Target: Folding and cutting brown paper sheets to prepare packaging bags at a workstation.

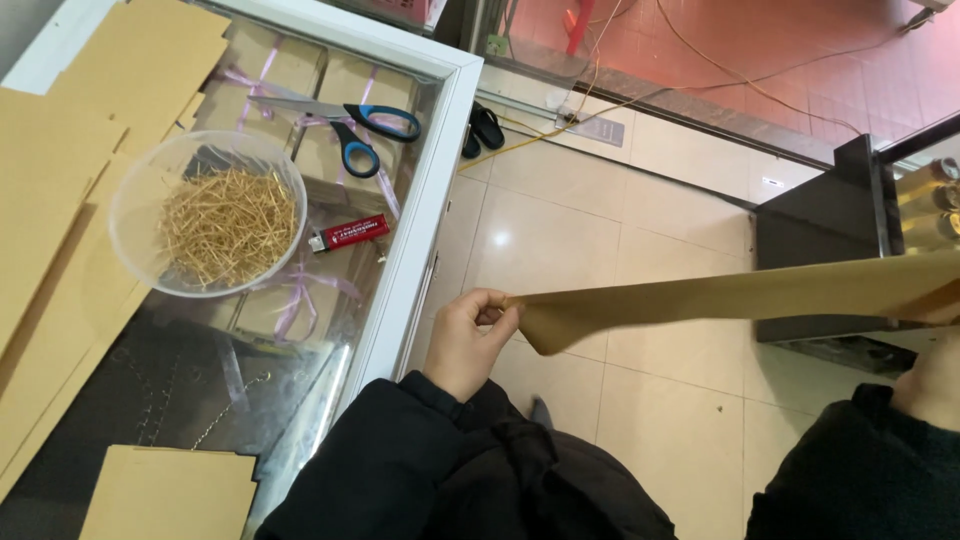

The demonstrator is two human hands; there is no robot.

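Head view: a tan cardboard sheet [740, 295] is held edge-on over the tiled floor [560, 240], beside the glass counter [440, 170]. The left hand [468, 345] is closed on the sheet's near corner, fingers curled narrow and pinching it. The right hand [935, 375] is only partly seen at the frame's right edge, under the far end of the sheet; whether its fingers are closed on it cannot be told. In judgement, the sheet is best kept taut between both ends, with the pinch held close to the corner so that the board is not creased or let sag. Counted on the counter: one clear bowl [135, 215] of gold twist ties [228, 225], one pair of blue-handled scissors [345, 122], one red lighter [349, 233], and flat cardboard blanks [70, 190] stacked at the left, their number not determinable. One further cardboard piece [165, 492] lies at the near edge.
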